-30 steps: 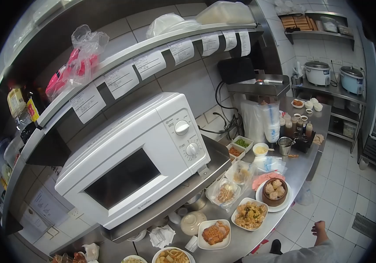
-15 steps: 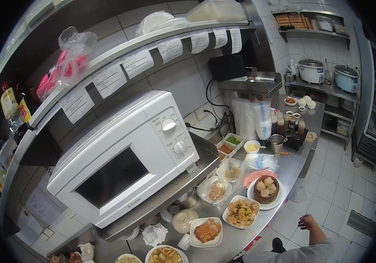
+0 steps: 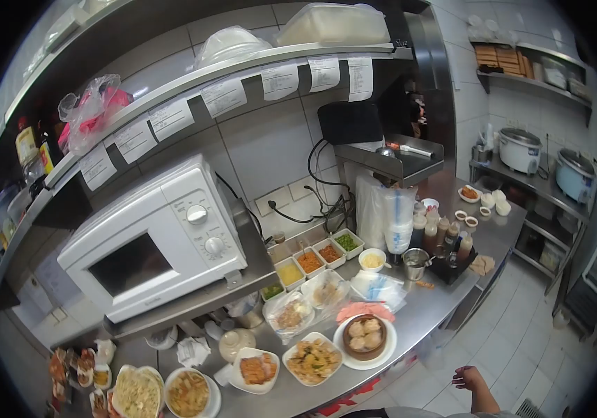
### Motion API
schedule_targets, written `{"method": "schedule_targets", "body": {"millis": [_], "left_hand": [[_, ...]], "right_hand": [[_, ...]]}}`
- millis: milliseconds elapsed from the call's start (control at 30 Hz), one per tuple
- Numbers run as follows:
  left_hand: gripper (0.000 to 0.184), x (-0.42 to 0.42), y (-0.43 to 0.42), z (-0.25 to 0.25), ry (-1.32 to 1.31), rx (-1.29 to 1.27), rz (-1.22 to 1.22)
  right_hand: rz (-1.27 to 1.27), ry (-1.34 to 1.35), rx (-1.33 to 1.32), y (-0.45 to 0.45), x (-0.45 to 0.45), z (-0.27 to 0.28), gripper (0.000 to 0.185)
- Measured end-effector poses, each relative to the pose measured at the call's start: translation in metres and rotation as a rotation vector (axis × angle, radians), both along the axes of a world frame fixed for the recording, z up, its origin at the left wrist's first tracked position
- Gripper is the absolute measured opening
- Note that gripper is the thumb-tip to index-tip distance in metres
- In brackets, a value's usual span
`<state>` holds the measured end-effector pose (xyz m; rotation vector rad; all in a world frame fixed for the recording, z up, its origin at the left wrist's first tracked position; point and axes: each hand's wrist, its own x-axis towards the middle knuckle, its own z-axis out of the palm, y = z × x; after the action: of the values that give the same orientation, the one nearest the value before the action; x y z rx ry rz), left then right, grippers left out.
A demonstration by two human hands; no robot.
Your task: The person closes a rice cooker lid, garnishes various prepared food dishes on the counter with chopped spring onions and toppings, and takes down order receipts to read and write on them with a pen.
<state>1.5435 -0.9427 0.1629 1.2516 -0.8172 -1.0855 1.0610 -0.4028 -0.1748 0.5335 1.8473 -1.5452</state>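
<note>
My right hand (image 3: 468, 378) hangs over the floor to the right of the steel counter (image 3: 401, 336). Its fingers look loosely apart, and nothing shows in them. Nearest to it on the counter is a round steamer (image 3: 384, 340) of dumplings on a white plate (image 3: 390, 350). Left of that sit a white bowl of noodle-like food (image 3: 314, 359), a square dish with sliced fried meat (image 3: 257, 370), and a round bowl of pale cut food (image 3: 188, 392). A plate of pale noodles (image 3: 137, 392) stands at the lower left. My left hand is out of view.
A white microwave (image 3: 152, 237) stands on a raised steel shelf. Order slips (image 3: 223, 96) hang from the shelf above. Topping trays (image 3: 309, 261), bagged food (image 3: 289, 315), sauce bottles (image 3: 445, 233) and a metal cup (image 3: 415, 265) line the counter's back. Rice cookers (image 3: 519, 150) stand far right.
My view has swung, so the counter and microwave appear further left, and more dishes and topping trays show. My right hand remains beside the counter, lower in view.
</note>
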Motion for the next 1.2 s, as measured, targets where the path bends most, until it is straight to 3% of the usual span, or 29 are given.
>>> {"method": "schedule_targets", "body": {"millis": [67, 233, 267, 333, 467, 633, 767, 900, 967, 1033, 1100, 1200], "left_hand": [[0.046, -0.024, 0.035, -0.008, 0.125, -0.107, -0.295], [0.049, -0.128, 0.107, -0.024, 0.220, 0.132, -0.798], [0.062, -0.165, 0.128, -0.019, 0.234, -0.007, -1.065], [0.052, -0.220, 0.152, -0.035, 0.396, 0.159, -1.223], [0.046, -0.332, 0.207, -0.070, 0.379, 0.513, -1.615], [0.053, -0.434, 0.266, -0.169, 0.363, 0.632, -1.735], [0.055, -0.474, 0.286, -0.215, 0.331, 0.556, -1.600], [0.058, -0.509, 0.277, -0.256, 0.405, 0.467, -1.526], [0.061, -0.525, 0.272, -0.263, 0.588, 0.352, -1.501], [0.067, -0.513, 0.263, -0.227, 0.281, 0.512, -1.516], [0.077, -0.503, 0.247, -0.235, 0.203, 0.573, -1.705], [0.070, -0.415, 0.211, -0.221, -0.004, 0.492, -1.993]], "right_hand": [[0.007, 0.043, 0.041, 0.030, -0.029, 0.010, 0.013], [-0.054, 0.080, 0.036, 0.073, -0.079, 0.021, 0.016], [-0.013, 0.081, 0.021, 0.072, -0.081, 0.027, 0.017], [0.073, 0.080, -0.013, 0.069, -0.082, 0.039, 0.018], [0.141, 0.091, -0.059, 0.065, -0.071, 0.037, 0.018], [0.094, -0.039, -0.102, 0.092, -0.028, 0.016, 0.023], [0.175, -0.156, -0.076, 0.131, -0.007, 0.009, 0.026], [0.250, -0.212, -0.008, 0.097, -0.032, 0.017, 0.025], [0.307, -0.191, 0.016, 0.074, -0.048, 0.016, 0.025], [0.377, -0.174, 0.028, 0.047, -0.062, 0.018, 0.025], [0.451, -0.150, 0.036, 0.017, -0.076, 0.022, 0.024], [0.596, -0.122, 0.027, -0.036, -0.091, 0.026, 0.024]]}}
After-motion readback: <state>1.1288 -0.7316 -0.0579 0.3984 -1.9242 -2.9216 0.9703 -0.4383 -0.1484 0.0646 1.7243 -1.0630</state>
